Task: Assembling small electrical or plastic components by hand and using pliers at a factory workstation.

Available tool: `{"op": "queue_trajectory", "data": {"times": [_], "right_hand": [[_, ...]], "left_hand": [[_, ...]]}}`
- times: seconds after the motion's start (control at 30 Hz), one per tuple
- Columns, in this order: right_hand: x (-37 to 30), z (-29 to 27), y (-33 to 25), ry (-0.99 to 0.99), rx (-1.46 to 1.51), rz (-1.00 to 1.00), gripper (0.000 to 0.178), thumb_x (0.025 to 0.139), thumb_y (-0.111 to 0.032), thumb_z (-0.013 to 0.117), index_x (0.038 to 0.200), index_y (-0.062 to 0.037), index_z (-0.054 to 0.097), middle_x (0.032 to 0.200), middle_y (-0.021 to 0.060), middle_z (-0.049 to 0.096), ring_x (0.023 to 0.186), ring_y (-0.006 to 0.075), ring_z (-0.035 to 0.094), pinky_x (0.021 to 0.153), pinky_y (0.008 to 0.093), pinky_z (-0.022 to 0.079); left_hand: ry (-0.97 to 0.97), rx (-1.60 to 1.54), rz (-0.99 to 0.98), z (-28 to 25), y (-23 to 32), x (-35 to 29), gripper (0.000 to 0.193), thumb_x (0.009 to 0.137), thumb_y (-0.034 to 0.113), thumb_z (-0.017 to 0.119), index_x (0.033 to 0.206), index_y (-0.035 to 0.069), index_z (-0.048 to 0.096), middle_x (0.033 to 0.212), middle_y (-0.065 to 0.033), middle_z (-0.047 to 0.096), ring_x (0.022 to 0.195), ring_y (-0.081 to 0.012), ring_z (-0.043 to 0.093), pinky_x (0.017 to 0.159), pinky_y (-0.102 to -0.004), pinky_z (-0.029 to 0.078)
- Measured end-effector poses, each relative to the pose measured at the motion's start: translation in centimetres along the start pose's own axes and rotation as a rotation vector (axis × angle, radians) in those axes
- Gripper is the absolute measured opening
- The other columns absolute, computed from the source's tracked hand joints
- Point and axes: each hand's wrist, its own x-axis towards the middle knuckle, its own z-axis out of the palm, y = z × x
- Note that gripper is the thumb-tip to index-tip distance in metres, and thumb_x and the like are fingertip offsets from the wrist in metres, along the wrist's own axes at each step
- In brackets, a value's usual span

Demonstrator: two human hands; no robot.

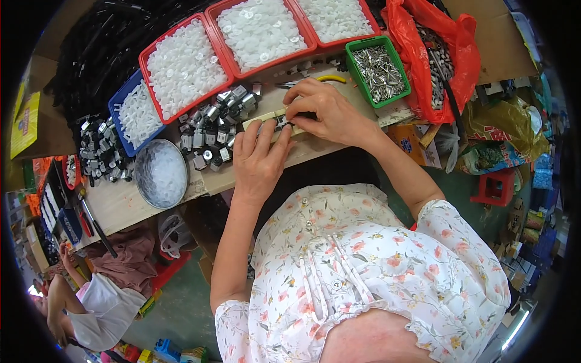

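My right hand is closed in a pinch on a small black-and-silver part, its fingertips partly covering that part. The part sits on a narrow cream-coloured strip or block on the table. From the other side, my left hand presses its bent fingers against the strip's near edge and the same part. Just left of my left hand lies a pile of small silver-and-black metal pieces. Pliers with yellow handles lie beyond my right hand.
Red trays of white plastic pieces line the back. A blue tray and a metal bowl stand left. At right are a green basket of metal pins and a red bag. Another person sits at lower left.
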Motion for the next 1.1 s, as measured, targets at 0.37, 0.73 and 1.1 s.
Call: {"op": "queue_trajectory", "data": {"times": [0.37, 0.73, 1.1], "right_hand": [[-0.4, 0.3, -0.2, 0.013, -0.127, -0.156, 0.022, 0.075, -0.003, 0.070, 0.097, -0.0016, 0.070, 0.108, 0.0113, 0.062, 0.105, 0.0297, 0.059, 0.086, 0.0389, 0.048], [-3.9, -3.1, 0.5, 0.248, -0.160, -0.136, 0.022, 0.082, -0.006, 0.064, 0.104, -0.0057, 0.067, 0.109, 0.0109, 0.063, 0.104, 0.0295, 0.061, 0.088, 0.0407, 0.050], [-11.6, -17.3, 16.8, 0.260, -0.703, 0.627, 0.033, 0.086, -0.016, 0.064, 0.115, 0.0000, 0.064, 0.110, 0.0206, 0.068, 0.104, 0.0378, 0.064, 0.093, 0.0427, 0.049]], "left_hand": [[0.010, 0.163, 0.063, 0.7, -0.1, -0.2, 0.028, 0.083, 0.024, 0.074, 0.109, 0.015, 0.070, 0.121, -0.0045, 0.061, 0.115, -0.0254, 0.053, 0.092, -0.0402, 0.039], [0.027, 0.259, 0.074, 1.4, 0.7, -0.5, 0.023, 0.086, 0.022, 0.073, 0.107, 0.015, 0.074, 0.126, -0.0062, 0.060, 0.122, -0.0294, 0.047, 0.100, -0.0424, 0.033], [-0.009, 0.023, -0.023, -0.5, 0.8, 1.2, 0.023, 0.080, 0.019, 0.077, 0.101, 0.010, 0.072, 0.123, -0.0103, 0.060, 0.120, -0.0340, 0.049, 0.093, -0.0456, 0.037]]}}
